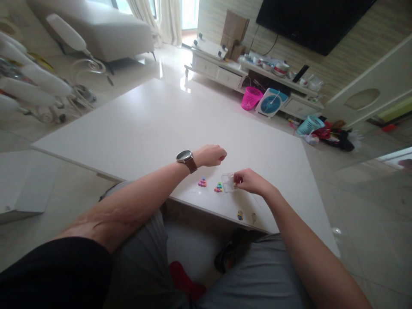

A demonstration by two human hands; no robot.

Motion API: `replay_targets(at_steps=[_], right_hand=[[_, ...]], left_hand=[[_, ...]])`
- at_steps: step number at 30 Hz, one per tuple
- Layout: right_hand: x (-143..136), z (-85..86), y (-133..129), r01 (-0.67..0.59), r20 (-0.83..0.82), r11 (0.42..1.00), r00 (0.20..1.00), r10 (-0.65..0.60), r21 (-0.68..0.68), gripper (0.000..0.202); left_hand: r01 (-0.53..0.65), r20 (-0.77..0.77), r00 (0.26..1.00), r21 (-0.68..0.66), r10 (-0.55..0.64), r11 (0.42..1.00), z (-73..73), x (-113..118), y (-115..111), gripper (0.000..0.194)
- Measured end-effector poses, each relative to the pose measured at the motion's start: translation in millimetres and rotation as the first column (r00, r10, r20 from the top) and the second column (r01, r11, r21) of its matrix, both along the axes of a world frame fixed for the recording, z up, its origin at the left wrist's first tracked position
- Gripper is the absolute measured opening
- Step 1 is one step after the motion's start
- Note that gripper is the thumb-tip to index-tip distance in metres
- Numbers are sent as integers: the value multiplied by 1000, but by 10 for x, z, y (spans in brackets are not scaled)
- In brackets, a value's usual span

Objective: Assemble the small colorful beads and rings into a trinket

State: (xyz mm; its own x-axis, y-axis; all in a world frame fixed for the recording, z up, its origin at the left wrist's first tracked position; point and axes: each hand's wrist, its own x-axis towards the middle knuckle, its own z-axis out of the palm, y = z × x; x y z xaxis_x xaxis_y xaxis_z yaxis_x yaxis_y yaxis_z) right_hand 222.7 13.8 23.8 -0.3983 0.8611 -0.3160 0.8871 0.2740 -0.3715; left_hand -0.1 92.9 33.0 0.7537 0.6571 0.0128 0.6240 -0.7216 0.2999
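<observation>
My left hand (211, 156), with a watch (184, 156) on its wrist, is curled closed above the white table (174, 116). Whatever it may hold is hidden. Fingers pinched, my right hand (247, 180) is at the right side of a shallow clear plastic box (227, 184); a small thing at the fingertips is too small to name. Left of the box lie a triangular cluster of small colourful pieces (218, 187) and a second, pink-and-blue cluster (202, 182). Nearer the front edge are a tiny yellow-and-blue figure (240, 215) and a small translucent piece (254, 218).
The table's front edge runs just above my lap. Beyond its far side stand a pink basket (251, 98), a blue-and-white fan (271, 103) and a teal basket (310, 125), before a white TV cabinet (229, 77). A pale sofa (128, 36) is at the back left.
</observation>
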Motion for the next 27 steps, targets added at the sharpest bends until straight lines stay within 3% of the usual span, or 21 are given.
replay_targets(at_steps=[9, 16, 27], right_hand=[[-21, 13, -9, -17, -10, 1000, 1000, 17, -8, 13], [30, 118, -3, 67, -5, 989, 998, -67, 132, 10], [64, -9, 16, 59, 128, 998, 990, -60, 19, 6]], left_hand=[[-7, -5, 1000, 6, 7, 1000, 2, -8, -1, 22], [-3, -33, 999, 22, 4, 1000, -12, -11, 5, 21], [-7, -61, 998, 3, 7, 1000, -31, -13, 11, 22]])
